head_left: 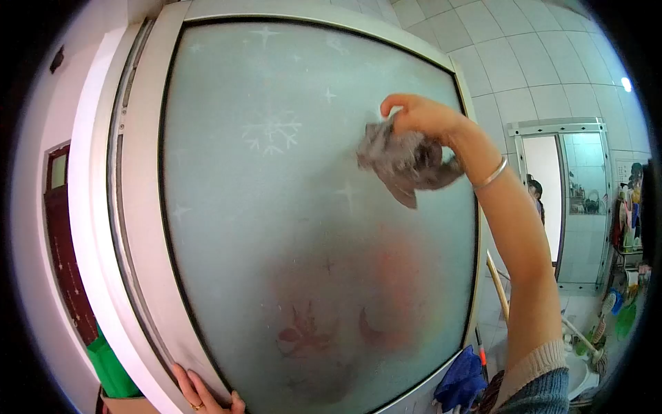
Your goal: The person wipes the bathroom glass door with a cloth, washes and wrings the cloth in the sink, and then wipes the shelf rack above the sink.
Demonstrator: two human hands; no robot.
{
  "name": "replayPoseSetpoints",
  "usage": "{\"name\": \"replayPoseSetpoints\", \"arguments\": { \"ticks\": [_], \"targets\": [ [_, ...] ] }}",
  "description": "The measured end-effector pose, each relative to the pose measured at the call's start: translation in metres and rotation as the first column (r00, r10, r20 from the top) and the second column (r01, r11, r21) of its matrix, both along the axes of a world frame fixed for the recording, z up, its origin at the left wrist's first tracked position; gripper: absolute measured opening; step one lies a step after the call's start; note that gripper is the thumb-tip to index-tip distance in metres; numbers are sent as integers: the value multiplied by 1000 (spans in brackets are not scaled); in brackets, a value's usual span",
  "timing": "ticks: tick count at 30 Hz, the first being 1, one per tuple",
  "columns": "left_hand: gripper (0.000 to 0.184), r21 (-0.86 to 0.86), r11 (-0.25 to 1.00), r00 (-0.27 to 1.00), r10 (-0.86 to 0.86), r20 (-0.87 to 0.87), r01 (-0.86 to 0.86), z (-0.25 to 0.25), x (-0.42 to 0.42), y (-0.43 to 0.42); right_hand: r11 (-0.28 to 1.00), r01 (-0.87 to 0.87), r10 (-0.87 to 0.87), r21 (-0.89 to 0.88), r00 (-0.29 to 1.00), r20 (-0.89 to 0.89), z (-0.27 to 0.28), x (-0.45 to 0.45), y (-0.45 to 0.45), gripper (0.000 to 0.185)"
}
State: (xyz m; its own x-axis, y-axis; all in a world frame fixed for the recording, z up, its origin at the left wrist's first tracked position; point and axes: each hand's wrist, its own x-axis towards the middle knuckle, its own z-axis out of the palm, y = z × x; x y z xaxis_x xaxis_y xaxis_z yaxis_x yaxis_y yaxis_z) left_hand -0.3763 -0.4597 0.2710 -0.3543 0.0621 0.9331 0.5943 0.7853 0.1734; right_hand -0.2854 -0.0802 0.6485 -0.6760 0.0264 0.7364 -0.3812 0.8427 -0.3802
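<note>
A frosted glass panel [234, 221] with snowflake, star and moon patterns fills the middle of the view, set in a pale metal frame [148, 165]. Crumpled in my right hand [427, 119] is a grey cloth [407, 160], held against or just in front of the upper right of the glass; whether it touches everywhere I cannot tell. A silver bangle circles that wrist. Low on the left, my left hand [203, 395] curls its fingers round the edge of the frame, a ring on one finger; part of the hand is cut off below.
On the right are a tiled wall [545, 52], a mirror [583, 207], and brushes and bottles on a rack [627, 214]. A blue cloth [463, 378] and a wooden pole [498, 284] stand below my right arm. A green bag [116, 366] is at lower left.
</note>
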Motion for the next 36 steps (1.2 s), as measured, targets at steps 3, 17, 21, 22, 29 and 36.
{"name": "replayPoseSetpoints", "arguments": {
  "ticks": [3,17,21,22,29,36],
  "targets": [
    [82,2,1000,1000,-12,-9,12,2,2,0,972,119,-230,-201,633,-739,71,-20,16,16],
    [77,-60,965,959,244,-146,-255,-4,-2,16,808,537,-186,241,620,-762,146,-78,-2,50],
    [89,41,978,967,210,-144,-206,-11,-14,15,744,667,-390,40,482,-785,165,-73,124,39],
    [89,54,969,964,246,-106,-241,-7,-11,22,617,770,-411,164,493,-767,193,-83,175,36],
    [83,515,854,993,19,112,-74,21,24,69,757,640,-336,131,553,-762,156,-66,115,46],
    [89,3,808,808,589,-6,-589,14,18,61,615,762,-235,204,424,-875,211,-96,211,32]
  ]
}}
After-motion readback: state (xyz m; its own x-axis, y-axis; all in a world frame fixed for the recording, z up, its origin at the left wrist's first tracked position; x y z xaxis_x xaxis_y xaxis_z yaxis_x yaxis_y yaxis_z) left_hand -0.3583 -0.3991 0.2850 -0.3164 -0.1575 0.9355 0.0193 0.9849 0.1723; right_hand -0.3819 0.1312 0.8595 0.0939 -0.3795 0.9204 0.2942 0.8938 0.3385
